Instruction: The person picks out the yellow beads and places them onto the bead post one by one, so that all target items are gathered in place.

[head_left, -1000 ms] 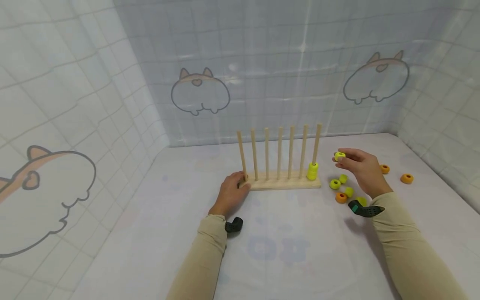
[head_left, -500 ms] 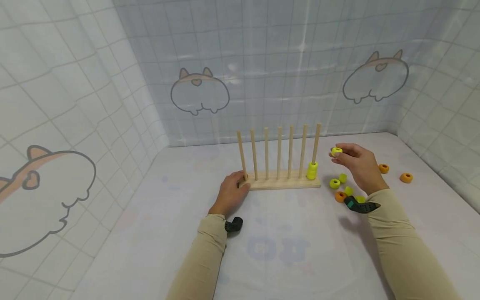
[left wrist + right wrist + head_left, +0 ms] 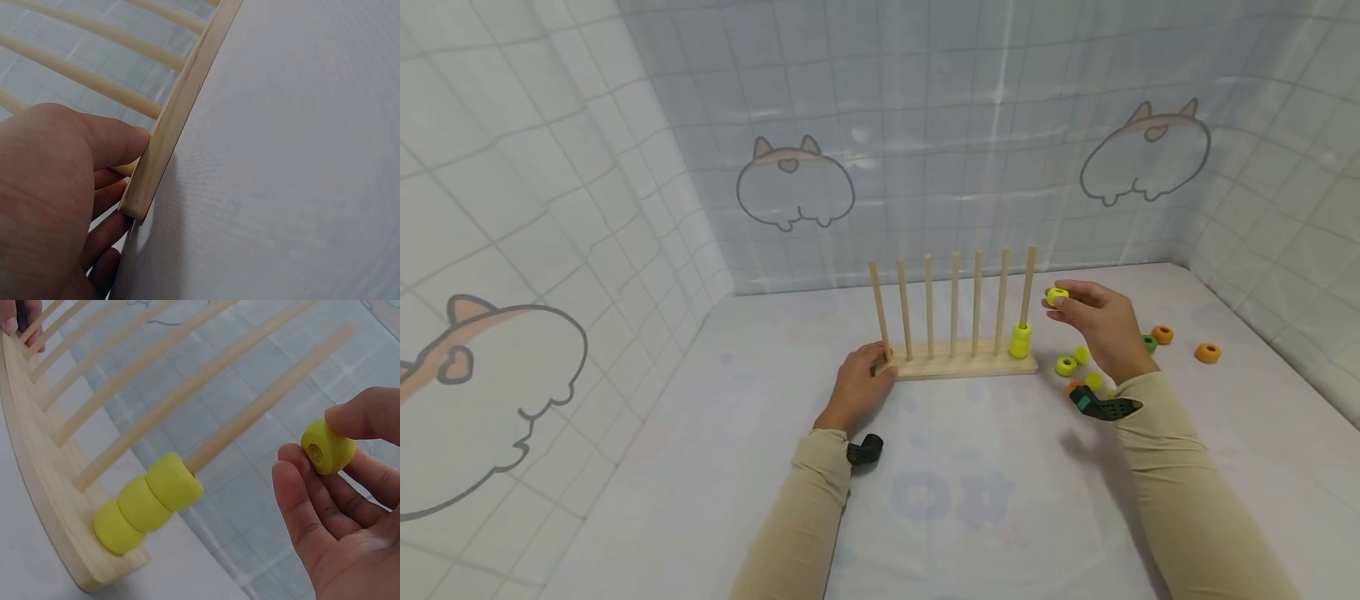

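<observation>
A wooden rack [image 3: 962, 367] with several upright pegs stands on the table. Three yellow beads [image 3: 142, 505] are stacked on its rightmost peg [image 3: 269, 400]. My left hand [image 3: 859, 387] grips the left end of the rack's base; in the left wrist view its thumb [image 3: 128, 145] lies on the front edge, with fingers behind the end. My right hand [image 3: 1105, 325] pinches a yellow bead [image 3: 328, 447] between thumb and fingers, the hole showing on its side. That bead is in the air just right of the rightmost peg, apart from it and below its top.
Below my right hand lie loose yellow beads [image 3: 1065, 366] and an orange bead [image 3: 1072, 388], partly hidden by the wrist camera [image 3: 1105, 406]. Farther right are a green bead [image 3: 1149, 342] and two orange beads [image 3: 1207, 352]. A tiled-pattern curtain [image 3: 925, 150] hangs behind the table.
My right hand has moved left and slightly up with the yellow bead, closer to the rightmost peg. A green bead has come into sight behind it. The left hand stays on the base.
</observation>
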A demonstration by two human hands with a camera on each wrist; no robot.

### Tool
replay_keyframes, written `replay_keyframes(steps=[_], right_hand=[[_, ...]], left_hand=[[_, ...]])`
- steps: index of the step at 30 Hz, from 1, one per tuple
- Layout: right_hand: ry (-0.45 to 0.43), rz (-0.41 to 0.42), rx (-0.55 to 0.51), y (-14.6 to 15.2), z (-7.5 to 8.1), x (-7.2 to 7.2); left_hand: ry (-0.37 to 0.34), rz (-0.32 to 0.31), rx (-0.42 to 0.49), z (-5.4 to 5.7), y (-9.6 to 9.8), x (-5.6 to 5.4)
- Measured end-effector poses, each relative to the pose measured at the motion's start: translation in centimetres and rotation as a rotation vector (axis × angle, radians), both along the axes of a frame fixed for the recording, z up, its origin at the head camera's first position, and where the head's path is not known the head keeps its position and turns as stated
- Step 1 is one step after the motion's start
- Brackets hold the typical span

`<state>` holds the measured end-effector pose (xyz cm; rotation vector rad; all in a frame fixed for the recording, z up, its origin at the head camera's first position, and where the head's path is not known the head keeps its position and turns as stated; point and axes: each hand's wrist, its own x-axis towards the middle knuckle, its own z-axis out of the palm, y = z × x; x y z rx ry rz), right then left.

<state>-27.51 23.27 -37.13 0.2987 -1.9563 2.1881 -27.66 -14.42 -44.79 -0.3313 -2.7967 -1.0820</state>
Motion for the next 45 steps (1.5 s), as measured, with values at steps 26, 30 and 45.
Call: replay_keyframes(steps=[26, 30, 45], right_hand=[[0.035, 0.034, -0.152, -1.5, 0.6, -0.4], [0.018, 0.034, -0.161, -1.6, 0.9, -0.4], [0.004, 0.048, -0.107, -2.1, 2.5, -1.0]], left_hand=[[0.026, -0.001, 0.007, 0.0, -0.1, 0.1], [0.027, -0.005, 0.02, -0.1, 0.0, 0.1], [0.021, -0.007, 0.027, 0.3, 0.0, 0.5]])
